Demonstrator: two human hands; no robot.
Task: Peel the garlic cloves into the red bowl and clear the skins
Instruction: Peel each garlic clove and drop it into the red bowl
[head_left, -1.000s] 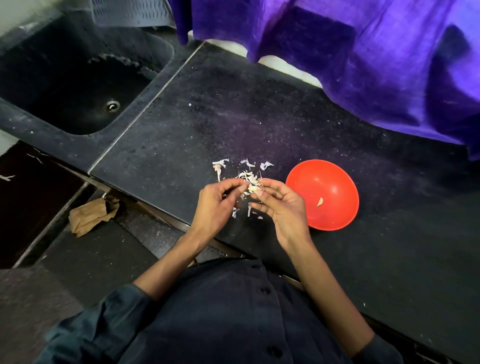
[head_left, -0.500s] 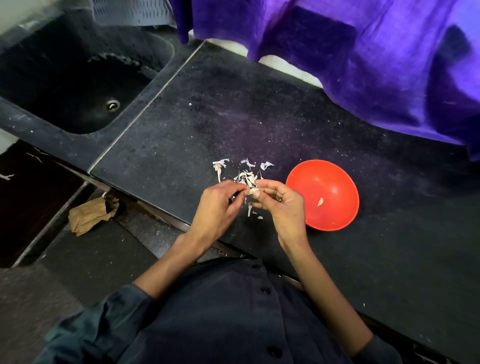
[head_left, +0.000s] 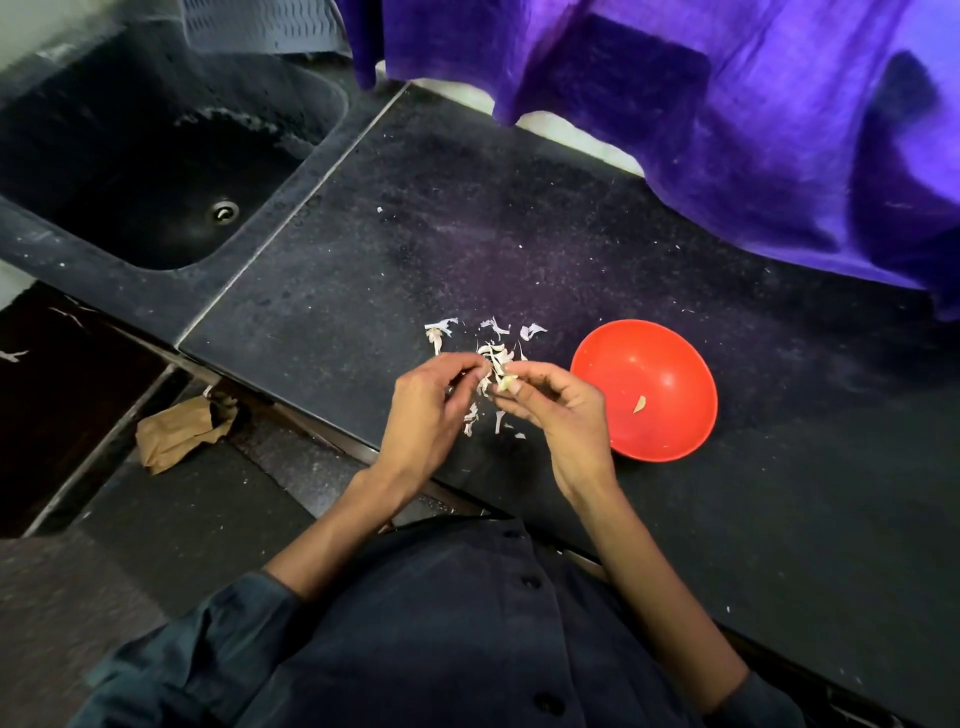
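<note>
Pinching the garlic clove (head_left: 508, 383) in my right hand (head_left: 563, 415), my left hand (head_left: 431, 410) has closed in, tugging skin; bowl (head_left: 675, 441) at right waits.

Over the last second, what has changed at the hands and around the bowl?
Little. The left hand has closed from loosely spread fingers into a tighter pinch beside the clove, which the right hand still pinches; its fingers have curled in too. The bowl with its one peeled clove, the skins on the counter and the sink have not moved.
</note>
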